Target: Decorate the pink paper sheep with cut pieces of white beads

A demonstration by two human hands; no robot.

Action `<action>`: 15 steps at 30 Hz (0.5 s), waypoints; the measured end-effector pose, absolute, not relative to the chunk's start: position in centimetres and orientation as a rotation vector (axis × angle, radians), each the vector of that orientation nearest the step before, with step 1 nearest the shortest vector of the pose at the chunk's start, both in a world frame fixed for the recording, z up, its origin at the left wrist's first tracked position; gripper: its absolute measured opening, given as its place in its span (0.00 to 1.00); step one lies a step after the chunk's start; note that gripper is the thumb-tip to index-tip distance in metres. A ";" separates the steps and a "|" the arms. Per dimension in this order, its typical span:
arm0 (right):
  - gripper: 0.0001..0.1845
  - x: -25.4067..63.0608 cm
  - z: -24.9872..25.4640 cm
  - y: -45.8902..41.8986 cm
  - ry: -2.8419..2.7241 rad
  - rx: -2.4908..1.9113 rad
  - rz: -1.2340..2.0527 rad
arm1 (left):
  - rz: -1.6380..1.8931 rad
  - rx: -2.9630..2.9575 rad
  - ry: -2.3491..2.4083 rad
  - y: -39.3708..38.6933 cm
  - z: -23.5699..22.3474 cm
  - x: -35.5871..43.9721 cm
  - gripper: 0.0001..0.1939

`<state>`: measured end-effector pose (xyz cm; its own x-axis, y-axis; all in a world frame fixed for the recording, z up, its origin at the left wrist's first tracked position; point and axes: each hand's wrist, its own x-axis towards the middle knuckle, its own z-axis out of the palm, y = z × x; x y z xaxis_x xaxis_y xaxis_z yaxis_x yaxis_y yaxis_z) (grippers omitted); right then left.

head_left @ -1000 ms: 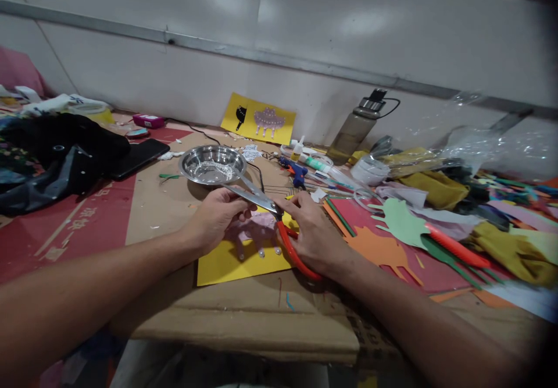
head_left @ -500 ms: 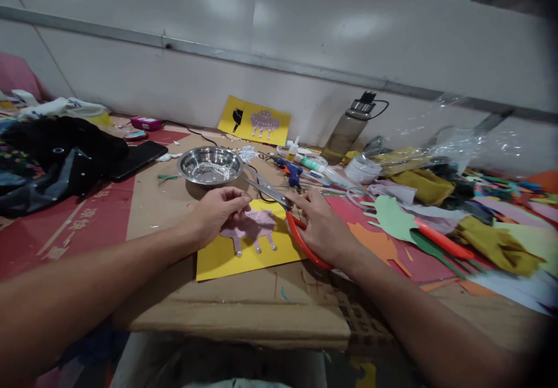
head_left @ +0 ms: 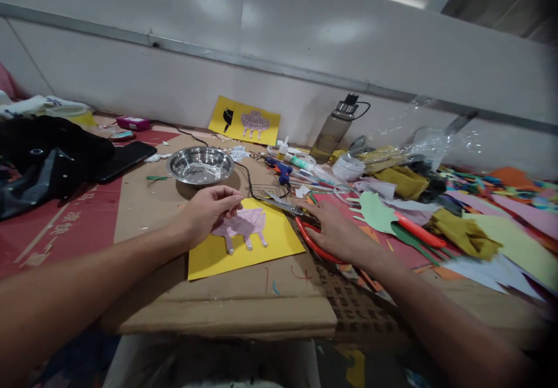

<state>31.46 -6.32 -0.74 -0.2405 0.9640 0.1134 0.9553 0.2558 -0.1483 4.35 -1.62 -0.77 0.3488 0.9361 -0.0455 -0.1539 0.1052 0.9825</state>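
Observation:
Above the left part of a yellow card (head_left: 279,242), my left hand (head_left: 207,210) is closed in a pinch; anything between its fingertips is too small to make out. On the card is a pink, animal-like cutout (head_left: 246,225) with pearl-like beads at the ends of its legs. The hand hides part of the cutout. My right hand (head_left: 335,225) has its fingers around the red handles of a pair of scissors (head_left: 311,239), low at the card's right edge. The blades point left and away from me.
A steel bowl (head_left: 200,167) with small white bits stands behind my left hand. Behind the scissors is a blue glue gun (head_left: 281,171). A second decorated yellow card (head_left: 244,121) leans on the wall beside a bottle (head_left: 335,129). Felt and paper scraps (head_left: 466,234) cover the right side.
The scissors have moved right and down toward the table with my right hand, off the card's middle. My left hand keeps its pinch over the card. The whole view has shifted slightly.

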 end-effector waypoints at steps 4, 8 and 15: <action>0.27 31.5 -1.2 -6.2 -2.329 -1.791 0.056 | 0.966 1.174 0.880 -1.5 -0.6 4.3 0.11; 0.26 31.2 -0.9 -6.5 -2.397 -1.865 -0.065 | 0.930 1.135 0.920 -1.7 -0.5 4.5 0.11; 0.31 31.4 0.9 -6.3 -2.564 -2.030 -0.222 | 0.918 1.148 0.916 -1.8 -0.6 4.4 0.11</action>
